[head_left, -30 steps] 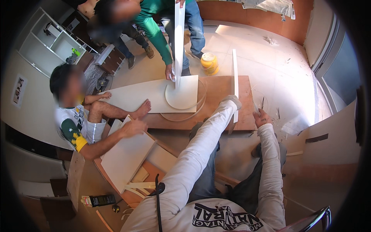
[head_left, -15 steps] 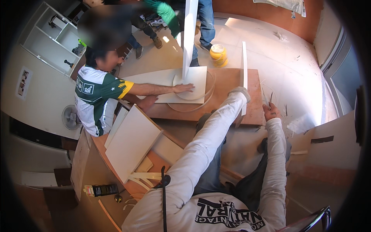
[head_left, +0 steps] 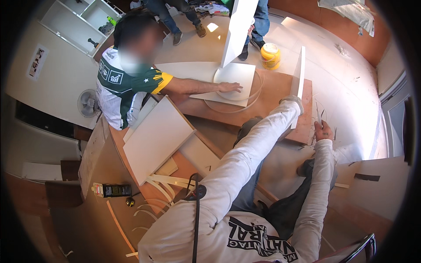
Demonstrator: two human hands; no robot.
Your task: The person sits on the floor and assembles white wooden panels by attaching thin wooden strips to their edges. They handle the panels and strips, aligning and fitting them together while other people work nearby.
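The pale floor (head_left: 340, 81) is stretching beyond the right edge of the low brown wooden platform (head_left: 280, 81), leaving sideways room for moving. Over that platform's right part, the narrow white panel (head_left: 299, 72) is standing nearly upright. The left hand (head_left: 294, 102), in a grey glove or cuff, is meeting it; whether its fingers are closing around it, I cannot tell. The right hand (head_left: 323, 130) is gripping a slim pale tool (head_left: 319, 115), perhaps a blade; careful handling is calling for a steady panel and the tool's tip pointing away from the left hand.

Upright white panel (head_left: 299, 72) touched by left hand (head_left: 294, 103), fingers hidden; slim tool (head_left: 319, 115) gripped in right hand (head_left: 323, 131); yellow bucket (head_left: 270, 58) seen beyond.
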